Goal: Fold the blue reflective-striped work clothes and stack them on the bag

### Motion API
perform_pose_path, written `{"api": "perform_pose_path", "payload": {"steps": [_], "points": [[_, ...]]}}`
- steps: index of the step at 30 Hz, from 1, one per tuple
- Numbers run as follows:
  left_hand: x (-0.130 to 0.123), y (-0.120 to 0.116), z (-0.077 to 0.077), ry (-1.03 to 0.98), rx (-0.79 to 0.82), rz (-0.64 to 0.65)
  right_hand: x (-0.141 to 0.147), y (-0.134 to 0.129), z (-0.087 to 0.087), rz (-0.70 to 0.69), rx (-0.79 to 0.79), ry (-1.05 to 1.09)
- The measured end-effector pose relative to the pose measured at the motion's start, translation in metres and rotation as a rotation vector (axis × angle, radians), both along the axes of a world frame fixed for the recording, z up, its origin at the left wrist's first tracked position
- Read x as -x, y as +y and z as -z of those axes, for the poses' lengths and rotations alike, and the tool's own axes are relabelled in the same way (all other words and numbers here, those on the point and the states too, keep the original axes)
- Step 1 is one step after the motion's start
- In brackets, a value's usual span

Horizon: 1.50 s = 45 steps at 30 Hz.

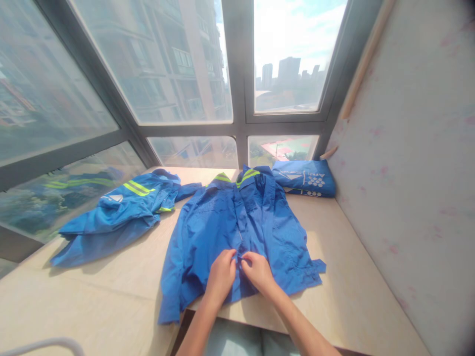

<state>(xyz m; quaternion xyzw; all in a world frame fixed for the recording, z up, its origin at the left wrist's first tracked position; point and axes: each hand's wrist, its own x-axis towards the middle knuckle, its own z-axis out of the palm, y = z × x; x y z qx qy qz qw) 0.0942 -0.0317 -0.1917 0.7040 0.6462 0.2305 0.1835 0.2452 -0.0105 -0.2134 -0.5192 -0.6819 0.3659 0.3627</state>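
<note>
Pinching the spread blue jacket point(208, 222) low in front — left hand point(223, 271) beside right hand point(257, 269) — exact fingertip contact unclear.

White letters point(316, 175) on the folded blue cloth point(293, 174) look like "ATU", but are blurry; white dots point(316, 182) sit just below them, with more on the lower fold. The left blue jacket point(115, 217) has a white mark point(113, 198); it is too small to read.

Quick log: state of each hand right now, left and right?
Left hand: closed, pinching the middle jacket at its front opening.
Right hand: closed, pinching the same jacket close beside it.
</note>
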Motion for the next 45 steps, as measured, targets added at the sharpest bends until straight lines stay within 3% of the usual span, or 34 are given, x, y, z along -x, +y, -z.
{"api": "perform_pose_path", "payload": {"steps": [4,11,17,21,27,32,38,45], "points": [[-0.009,0.017,0.007,0.056,0.049,0.036,-0.013,0.001,0.020,0.014,0.059,0.021],[-0.030,0.028,0.010,0.177,0.119,0.068,-0.038,0.000,0.018,-0.028,0.086,0.021],[-0.023,0.028,0.014,-0.194,0.110,-0.031,-0.048,0.004,0.026,0.094,0.177,0.185],[-0.014,0.022,0.006,-0.435,0.115,-0.068,-0.045,0.008,0.028,0.121,0.269,0.422],[-0.028,0.012,-0.004,-0.459,0.109,-0.062,-0.045,0.010,0.015,0.111,0.430,0.637],[-0.042,0.014,0.004,-0.489,0.103,-0.128,-0.050,0.010,0.007,0.061,0.492,0.648],[-0.033,0.026,0.004,-0.449,0.245,-0.143,-0.052,0.011,0.003,0.001,0.549,0.603],[-0.049,0.012,0.011,-0.828,0.233,-0.324,-0.065,0.000,-0.006,0.001,0.611,0.654]]}}
